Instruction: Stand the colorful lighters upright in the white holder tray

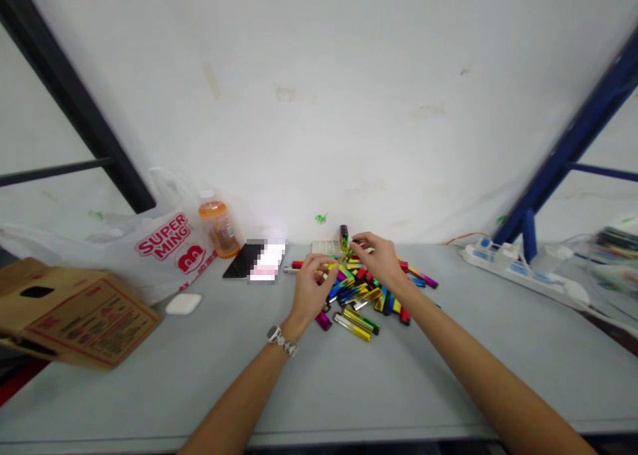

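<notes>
My L hand [314,285] is half-curled at the L side of the lighter pile [366,292]; can't tell if it's gripping, fingertips unclear. My R hand [376,259] is bent at the back, fingertips by a green lighter [347,254]; can't tell if pinched. Pile's on the grey surface [149,402], partly hidden by both hands. Behind, an upright lighter [343,234] stands by a pale tray [325,247], partly covered. Tablet [244,259] screen's part pixelated. Cardboard box [94,319]'s cut off L; clear bag [615,262] far R, contents blurry.
</notes>
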Motion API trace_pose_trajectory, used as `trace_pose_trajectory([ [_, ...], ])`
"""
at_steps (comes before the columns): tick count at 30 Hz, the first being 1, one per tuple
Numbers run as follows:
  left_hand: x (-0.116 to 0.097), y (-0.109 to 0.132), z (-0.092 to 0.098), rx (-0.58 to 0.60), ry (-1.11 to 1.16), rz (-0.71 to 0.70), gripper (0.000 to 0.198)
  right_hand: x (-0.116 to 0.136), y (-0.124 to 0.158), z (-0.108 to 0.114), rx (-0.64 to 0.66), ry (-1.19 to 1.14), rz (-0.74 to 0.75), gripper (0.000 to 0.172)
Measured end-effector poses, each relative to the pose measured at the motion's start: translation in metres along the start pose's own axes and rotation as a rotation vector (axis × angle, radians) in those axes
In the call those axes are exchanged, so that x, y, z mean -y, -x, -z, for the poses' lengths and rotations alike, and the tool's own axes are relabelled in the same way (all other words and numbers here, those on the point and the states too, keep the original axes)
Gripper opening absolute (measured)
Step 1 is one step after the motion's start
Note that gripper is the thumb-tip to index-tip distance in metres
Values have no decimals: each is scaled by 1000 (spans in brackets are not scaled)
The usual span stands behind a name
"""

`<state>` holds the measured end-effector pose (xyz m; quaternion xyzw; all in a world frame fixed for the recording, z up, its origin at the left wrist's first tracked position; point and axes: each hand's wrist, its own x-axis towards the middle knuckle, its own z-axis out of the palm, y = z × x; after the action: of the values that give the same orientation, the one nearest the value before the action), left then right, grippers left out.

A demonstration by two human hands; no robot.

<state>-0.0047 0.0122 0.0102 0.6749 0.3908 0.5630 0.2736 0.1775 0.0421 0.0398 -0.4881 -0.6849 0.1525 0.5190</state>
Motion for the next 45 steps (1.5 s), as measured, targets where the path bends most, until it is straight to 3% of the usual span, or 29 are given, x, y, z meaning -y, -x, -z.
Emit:
trace_pose_trajectory([
  [5,4,-2,5,-1,-68,-39,15,-31,-35,-7,12,141,45,18],
  [11,4,-1,5,19,-87,-15,18,-44,-41,-27,120,317,95,13],
  [23,5,-1,6,15,-107,-16,18,-46,-42,-28,185,416,106,14],
  [28,9,-2,7,10,-134,-17,18,-42,-35,-26,181,524,84,23],
  [36,15,-7,13,-73,-179,-9,18,-32,-15,-18,233,759,128,43],
  [40,15,-9,18,-135,-182,9,19,-31,-12,-14,267,783,132,49],
  [45,19,-13,26,-174,-194,9,19,-23,-3,-13,220,702,189,49],
])
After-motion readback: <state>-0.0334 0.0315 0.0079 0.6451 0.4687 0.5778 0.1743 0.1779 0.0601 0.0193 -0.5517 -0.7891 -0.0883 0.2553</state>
